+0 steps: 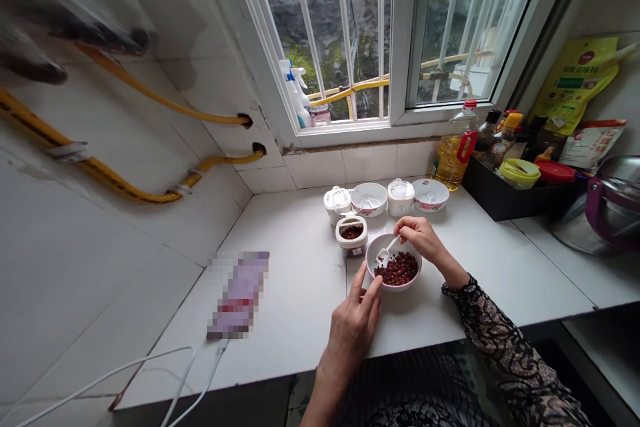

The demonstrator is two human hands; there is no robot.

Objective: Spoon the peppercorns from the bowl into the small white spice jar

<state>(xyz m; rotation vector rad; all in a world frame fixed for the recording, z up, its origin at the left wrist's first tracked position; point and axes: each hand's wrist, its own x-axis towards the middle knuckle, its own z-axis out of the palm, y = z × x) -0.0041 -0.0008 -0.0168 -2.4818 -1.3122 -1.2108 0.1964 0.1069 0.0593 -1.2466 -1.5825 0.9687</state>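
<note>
A white bowl with a pink rim [419,271] stands on the counter, holding dark red dried grains that look like Sichuan peppercorns [400,270]. My left hand [354,317] is at its near left side, fingertips on the rim. Pinched in my right hand [420,240] is the handle of a small white spoon [384,253]; its scoop end is inside the bowl, near the left wall above the grains. Just beyond my left fingers, a white seasoning jar [351,238] with its lid raised contains similar dark red grains.
Behind stand two more white jars [401,199] [336,203] and two flowered bowls [369,200] [430,195]. An oil bottle [453,153], a black condiment box [493,190] and a metal pot [600,213] line the right. A pixelated object with a white cable [193,367] lies left.
</note>
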